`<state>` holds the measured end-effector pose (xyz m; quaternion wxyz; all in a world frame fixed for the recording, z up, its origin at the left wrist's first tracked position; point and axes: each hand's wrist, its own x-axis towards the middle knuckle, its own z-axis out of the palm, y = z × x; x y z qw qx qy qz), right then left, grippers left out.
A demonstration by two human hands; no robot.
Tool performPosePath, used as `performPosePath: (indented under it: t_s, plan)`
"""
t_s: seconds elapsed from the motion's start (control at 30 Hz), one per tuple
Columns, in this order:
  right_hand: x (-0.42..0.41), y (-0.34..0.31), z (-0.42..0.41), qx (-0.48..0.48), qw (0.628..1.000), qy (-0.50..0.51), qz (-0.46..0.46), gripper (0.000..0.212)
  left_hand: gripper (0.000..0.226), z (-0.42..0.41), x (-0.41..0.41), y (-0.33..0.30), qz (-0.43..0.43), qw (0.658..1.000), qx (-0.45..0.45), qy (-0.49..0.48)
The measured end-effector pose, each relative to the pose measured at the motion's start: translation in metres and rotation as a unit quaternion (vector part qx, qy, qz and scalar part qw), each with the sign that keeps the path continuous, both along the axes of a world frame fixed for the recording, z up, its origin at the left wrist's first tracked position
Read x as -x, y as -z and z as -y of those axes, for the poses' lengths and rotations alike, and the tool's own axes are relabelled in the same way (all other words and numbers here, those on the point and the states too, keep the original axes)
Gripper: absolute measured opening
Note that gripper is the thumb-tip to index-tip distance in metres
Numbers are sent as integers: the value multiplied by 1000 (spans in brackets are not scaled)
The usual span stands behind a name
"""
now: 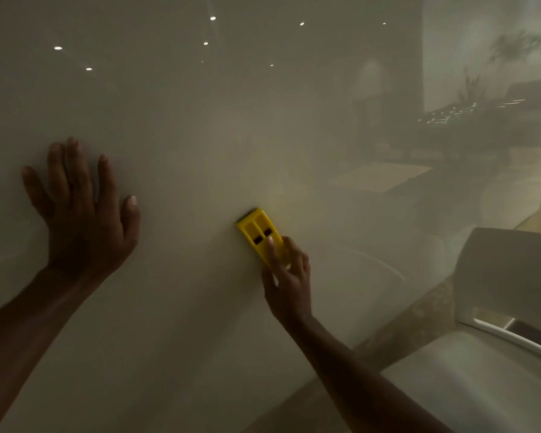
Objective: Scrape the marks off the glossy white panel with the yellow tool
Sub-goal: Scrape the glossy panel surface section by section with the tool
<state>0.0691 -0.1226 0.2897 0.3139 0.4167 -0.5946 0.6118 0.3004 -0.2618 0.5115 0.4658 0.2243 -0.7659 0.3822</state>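
Observation:
A glossy white panel [200, 126] fills most of the view and mirrors ceiling lights and a room. My right hand [289, 282] grips the lower end of a yellow scraper [258, 232], which has two dark slots. Its dark front edge rests against the panel, pointing up and to the left. My left hand [82, 214] lies flat on the panel at the left, fingers spread, holding nothing. No marks are plainly visible on the surface in this dim light.
A white plastic chair [500, 307] stands at the lower right, close to the panel's bottom edge. A speckled floor strip [419, 320] runs between the panel and the chair. Plants and furniture appear only as reflections at the upper right.

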Motion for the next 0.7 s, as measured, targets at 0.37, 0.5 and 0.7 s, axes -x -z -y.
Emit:
performPosePath:
  t_s: [0.37,0.5,0.7]
  plan:
    - [40,60,-15,72,877,47,472,68,59,7,-1,1,2,1000,-3,6]
    - [-52,73,5,67,906,1,417,81,59,8,0,2,4,1000,2,15]
    - [-94,53,11,-33,994,-56,87,67,59,7,-6,1,16,1000,10,16]
